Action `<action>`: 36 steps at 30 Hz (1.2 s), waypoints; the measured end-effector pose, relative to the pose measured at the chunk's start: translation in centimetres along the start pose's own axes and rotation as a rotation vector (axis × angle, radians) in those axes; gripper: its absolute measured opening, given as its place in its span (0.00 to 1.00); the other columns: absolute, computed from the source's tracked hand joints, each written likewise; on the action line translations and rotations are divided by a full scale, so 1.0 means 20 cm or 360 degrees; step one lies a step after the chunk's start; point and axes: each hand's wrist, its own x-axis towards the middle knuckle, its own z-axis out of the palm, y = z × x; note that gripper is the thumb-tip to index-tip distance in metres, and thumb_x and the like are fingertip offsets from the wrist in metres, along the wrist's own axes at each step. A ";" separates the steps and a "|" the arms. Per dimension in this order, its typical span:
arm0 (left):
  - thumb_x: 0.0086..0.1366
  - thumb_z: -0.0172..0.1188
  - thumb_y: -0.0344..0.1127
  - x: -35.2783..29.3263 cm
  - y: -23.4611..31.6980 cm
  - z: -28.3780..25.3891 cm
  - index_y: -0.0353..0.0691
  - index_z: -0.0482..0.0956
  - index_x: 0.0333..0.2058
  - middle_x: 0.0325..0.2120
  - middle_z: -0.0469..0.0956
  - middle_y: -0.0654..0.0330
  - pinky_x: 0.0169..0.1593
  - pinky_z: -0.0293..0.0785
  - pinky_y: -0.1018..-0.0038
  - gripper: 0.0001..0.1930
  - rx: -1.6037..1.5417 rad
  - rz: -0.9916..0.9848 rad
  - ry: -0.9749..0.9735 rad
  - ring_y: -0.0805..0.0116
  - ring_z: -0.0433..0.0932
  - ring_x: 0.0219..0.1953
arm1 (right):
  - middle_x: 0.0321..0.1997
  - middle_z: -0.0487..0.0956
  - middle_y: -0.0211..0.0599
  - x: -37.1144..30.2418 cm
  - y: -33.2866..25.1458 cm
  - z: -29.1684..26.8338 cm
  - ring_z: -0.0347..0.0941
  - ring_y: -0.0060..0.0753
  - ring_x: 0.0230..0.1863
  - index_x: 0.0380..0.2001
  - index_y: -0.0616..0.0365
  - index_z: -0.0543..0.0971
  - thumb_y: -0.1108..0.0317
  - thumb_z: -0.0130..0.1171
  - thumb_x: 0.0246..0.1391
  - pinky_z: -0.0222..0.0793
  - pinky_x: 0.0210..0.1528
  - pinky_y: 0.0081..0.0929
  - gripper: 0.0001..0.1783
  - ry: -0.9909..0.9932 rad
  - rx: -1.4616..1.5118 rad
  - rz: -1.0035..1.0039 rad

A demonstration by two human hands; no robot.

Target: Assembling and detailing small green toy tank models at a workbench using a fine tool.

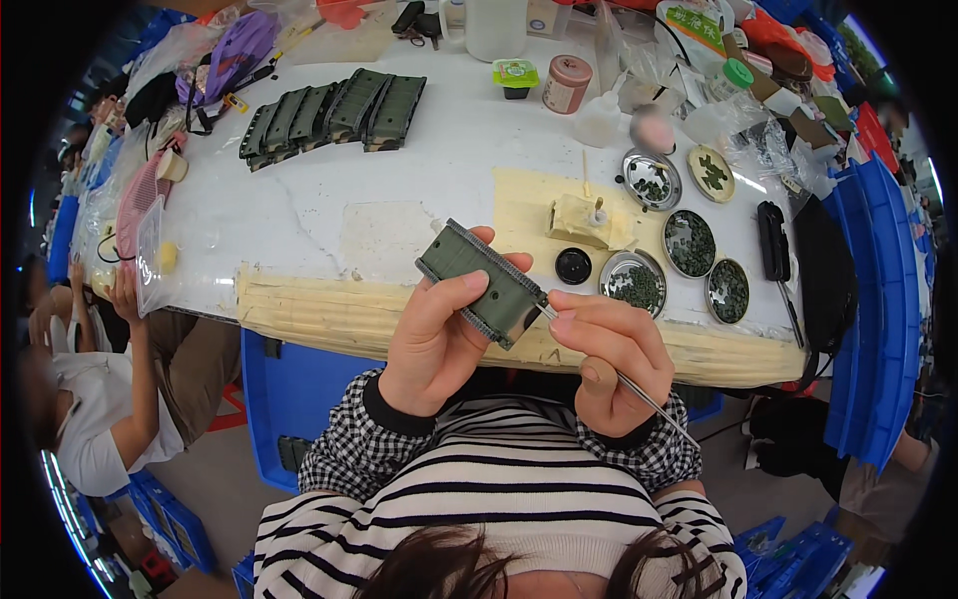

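Ideally, mid-frame, the left hand (437,334) clasping the tracked model hull (507,290) should brace it while the right hand (621,359), pinching a metal tool (659,409), presses lightly

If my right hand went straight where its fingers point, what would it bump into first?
Probably the green part in the left hand. The right hand points at its end, and its thin metal tool looks nearly there or touching; depth is unclear.
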 end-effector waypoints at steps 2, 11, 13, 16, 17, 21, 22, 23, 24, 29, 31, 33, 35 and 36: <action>0.64 0.51 0.28 0.00 0.00 0.00 0.41 0.61 0.56 0.49 0.73 0.45 0.49 0.78 0.66 0.22 -0.0002 -0.0008 -0.0008 0.62 0.77 0.48 | 0.43 0.76 0.48 0.00 0.00 0.00 0.77 0.45 0.48 0.44 0.67 0.77 0.83 0.60 0.46 0.74 0.46 0.30 0.18 -0.0004 -0.0002 -0.0009; 0.64 0.52 0.28 0.00 0.00 0.00 0.41 0.61 0.56 0.49 0.73 0.45 0.50 0.77 0.65 0.22 -0.0007 0.0005 -0.0036 0.61 0.77 0.48 | 0.42 0.76 0.48 -0.01 0.00 0.00 0.77 0.45 0.47 0.43 0.67 0.78 0.83 0.59 0.45 0.74 0.45 0.29 0.17 0.0008 -0.0023 -0.0032; 0.64 0.52 0.28 0.00 -0.01 0.00 0.41 0.61 0.56 0.49 0.73 0.45 0.50 0.77 0.65 0.22 -0.0012 0.0016 -0.0047 0.61 0.77 0.48 | 0.42 0.76 0.48 -0.01 0.00 0.00 0.77 0.45 0.47 0.43 0.67 0.78 0.83 0.59 0.46 0.74 0.45 0.30 0.17 0.0010 -0.0033 -0.0025; 0.64 0.52 0.28 0.00 -0.01 0.00 0.41 0.61 0.57 0.49 0.73 0.45 0.50 0.77 0.65 0.22 0.0008 0.0032 -0.0022 0.61 0.77 0.48 | 0.43 0.76 0.49 -0.02 0.01 0.01 0.77 0.45 0.47 0.43 0.67 0.77 0.83 0.59 0.46 0.74 0.46 0.30 0.17 0.0033 -0.0030 -0.0029; 0.64 0.52 0.28 0.00 -0.01 0.00 0.41 0.61 0.57 0.49 0.73 0.45 0.50 0.77 0.65 0.22 0.0005 0.0036 -0.0023 0.61 0.77 0.48 | 0.43 0.76 0.49 -0.02 0.00 0.01 0.77 0.45 0.47 0.43 0.67 0.77 0.83 0.58 0.46 0.74 0.46 0.30 0.17 0.0031 -0.0036 -0.0026; 0.64 0.52 0.28 0.00 -0.03 -0.01 0.41 0.61 0.57 0.49 0.73 0.45 0.50 0.78 0.66 0.22 -0.0010 0.0049 -0.0048 0.61 0.77 0.48 | 0.43 0.77 0.49 -0.02 0.00 0.01 0.77 0.46 0.46 0.42 0.67 0.77 0.83 0.58 0.46 0.74 0.45 0.30 0.17 0.0046 -0.0061 -0.0038; 0.64 0.52 0.28 0.00 -0.03 -0.01 0.41 0.61 0.57 0.49 0.73 0.45 0.50 0.78 0.66 0.22 -0.0014 0.0053 -0.0057 0.61 0.77 0.48 | 0.43 0.77 0.50 -0.02 0.01 0.01 0.77 0.46 0.46 0.42 0.67 0.77 0.83 0.58 0.46 0.74 0.45 0.30 0.17 0.0054 -0.0064 -0.0048; 0.64 0.52 0.28 0.00 -0.03 -0.01 0.42 0.61 0.57 0.49 0.73 0.45 0.50 0.78 0.66 0.22 -0.0014 0.0059 -0.0057 0.61 0.77 0.48 | 0.43 0.77 0.50 -0.03 0.01 0.02 0.77 0.46 0.46 0.42 0.67 0.77 0.83 0.58 0.46 0.74 0.45 0.30 0.17 0.0069 -0.0060 -0.0055; 0.64 0.52 0.28 0.00 -0.03 -0.01 0.42 0.61 0.57 0.49 0.73 0.45 0.50 0.78 0.66 0.22 -0.0013 0.0066 -0.0060 0.60 0.77 0.48 | 0.43 0.77 0.50 -0.03 0.02 0.02 0.77 0.46 0.46 0.43 0.67 0.77 0.83 0.58 0.46 0.74 0.45 0.30 0.16 0.0083 -0.0058 -0.0065; 0.64 0.52 0.28 0.01 -0.04 -0.01 0.42 0.61 0.57 0.49 0.72 0.45 0.50 0.77 0.65 0.22 -0.0034 0.0069 -0.0096 0.60 0.77 0.48 | 0.43 0.77 0.50 -0.04 0.02 0.02 0.77 0.46 0.46 0.42 0.67 0.77 0.82 0.57 0.47 0.74 0.46 0.30 0.16 0.0108 -0.0061 -0.0061; 0.64 0.52 0.28 0.00 -0.05 -0.01 0.42 0.61 0.57 0.49 0.72 0.45 0.50 0.77 0.65 0.22 -0.0041 0.0072 -0.0105 0.60 0.77 0.48 | 0.43 0.77 0.50 -0.05 0.02 0.03 0.77 0.46 0.46 0.42 0.67 0.77 0.82 0.57 0.47 0.74 0.46 0.30 0.16 0.0115 -0.0061 -0.0061; 0.64 0.52 0.28 0.00 -0.05 -0.01 0.42 0.61 0.56 0.50 0.72 0.46 0.50 0.77 0.65 0.22 -0.0045 0.0077 -0.0101 0.60 0.77 0.48 | 0.43 0.77 0.50 -0.05 0.02 0.03 0.77 0.46 0.46 0.43 0.67 0.77 0.82 0.57 0.47 0.74 0.46 0.30 0.16 0.0130 -0.0058 -0.0061; 0.64 0.51 0.28 0.01 -0.05 -0.01 0.42 0.61 0.57 0.49 0.72 0.46 0.51 0.77 0.65 0.22 -0.0030 0.0081 -0.0091 0.60 0.77 0.48 | 0.44 0.77 0.50 -0.05 0.02 0.03 0.77 0.46 0.46 0.43 0.67 0.77 0.81 0.57 0.49 0.74 0.45 0.29 0.15 0.0136 -0.0068 -0.0060; 0.65 0.51 0.29 0.01 -0.05 -0.01 0.42 0.61 0.57 0.49 0.72 0.46 0.51 0.77 0.66 0.22 -0.0015 0.0084 -0.0079 0.60 0.77 0.48 | 0.44 0.77 0.50 -0.05 0.03 0.03 0.77 0.45 0.46 0.43 0.67 0.77 0.79 0.57 0.51 0.74 0.45 0.29 0.14 0.0131 -0.0078 -0.0058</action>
